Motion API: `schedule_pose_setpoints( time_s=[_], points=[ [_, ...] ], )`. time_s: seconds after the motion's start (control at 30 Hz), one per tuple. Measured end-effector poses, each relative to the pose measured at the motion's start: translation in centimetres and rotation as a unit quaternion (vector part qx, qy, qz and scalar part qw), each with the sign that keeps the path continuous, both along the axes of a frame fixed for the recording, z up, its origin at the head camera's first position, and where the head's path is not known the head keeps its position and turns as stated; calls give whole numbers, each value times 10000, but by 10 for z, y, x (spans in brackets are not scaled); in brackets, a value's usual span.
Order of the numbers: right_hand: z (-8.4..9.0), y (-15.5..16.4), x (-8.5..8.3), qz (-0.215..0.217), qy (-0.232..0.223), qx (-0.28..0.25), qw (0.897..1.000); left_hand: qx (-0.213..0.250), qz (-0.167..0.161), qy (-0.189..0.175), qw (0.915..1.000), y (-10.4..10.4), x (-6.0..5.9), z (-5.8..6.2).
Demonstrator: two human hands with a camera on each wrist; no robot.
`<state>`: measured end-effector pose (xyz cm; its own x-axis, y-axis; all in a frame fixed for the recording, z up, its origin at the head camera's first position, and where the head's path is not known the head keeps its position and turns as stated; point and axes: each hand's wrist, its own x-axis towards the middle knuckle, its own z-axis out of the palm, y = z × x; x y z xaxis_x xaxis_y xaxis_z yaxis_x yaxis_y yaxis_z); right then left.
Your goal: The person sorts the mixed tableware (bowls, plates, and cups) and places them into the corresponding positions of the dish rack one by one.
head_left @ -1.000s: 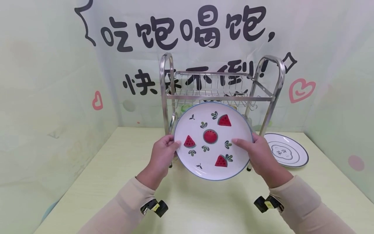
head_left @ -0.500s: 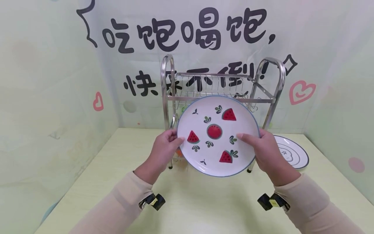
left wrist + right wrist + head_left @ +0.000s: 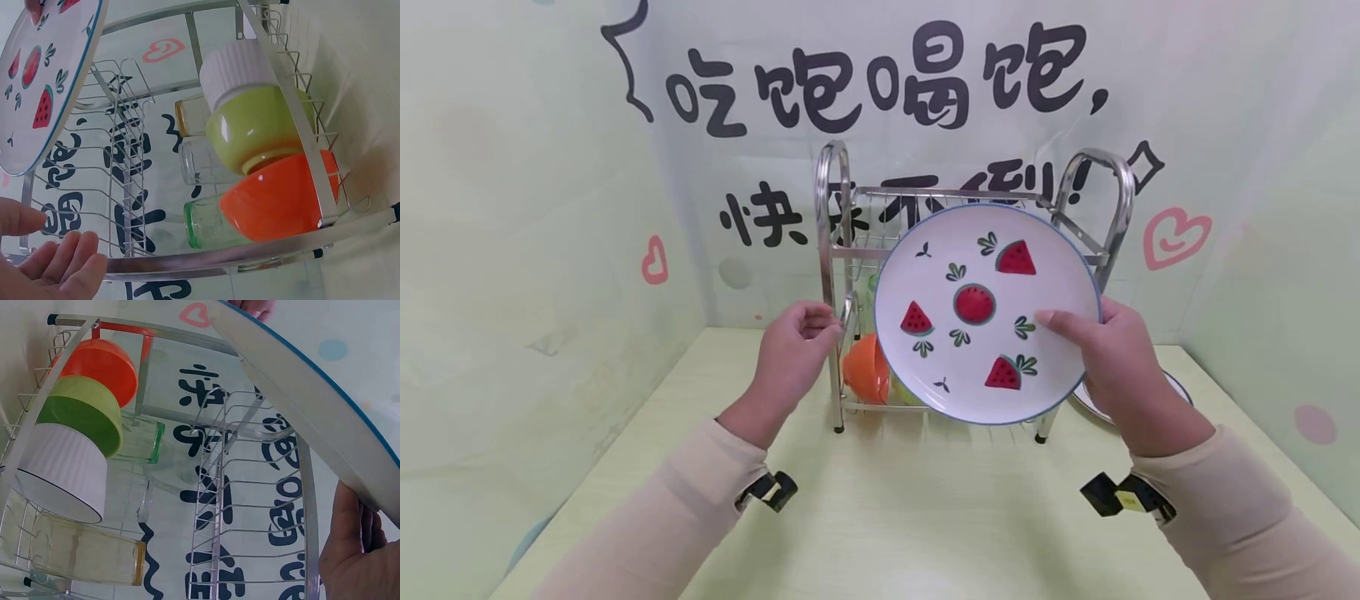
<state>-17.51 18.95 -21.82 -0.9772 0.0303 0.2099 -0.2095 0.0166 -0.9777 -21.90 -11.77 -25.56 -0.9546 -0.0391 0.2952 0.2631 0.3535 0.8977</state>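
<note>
My right hand pinches one watermelon plate; my left hand hangs loose, holding nothing. The dish rack holds three bowls and three glasses.

You're wearing long beige sleeves on both arms, soft knit, cuffs bunched at the wrists. Both hands bare: left hand, right hand, no gloves, rings or watch visible. Each wrist carries a small black camera unit on a strap: left unit just below the left cuff, right unit just below the right cuff, the right one showing a small yellow label. No cables visible.
</note>
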Motion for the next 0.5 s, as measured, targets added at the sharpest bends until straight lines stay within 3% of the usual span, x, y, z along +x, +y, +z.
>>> schedule_pose_setpoints(
  time_s=[0.2,0.5],
  points=[
    [13,4,0,-39,141,-152,9998,-197,384,132,9990,-6,-7,5],
    [38,8,-4,-164,35,-594,9981,-360,472,-83,9982,-11,-26,4]
  ],
)
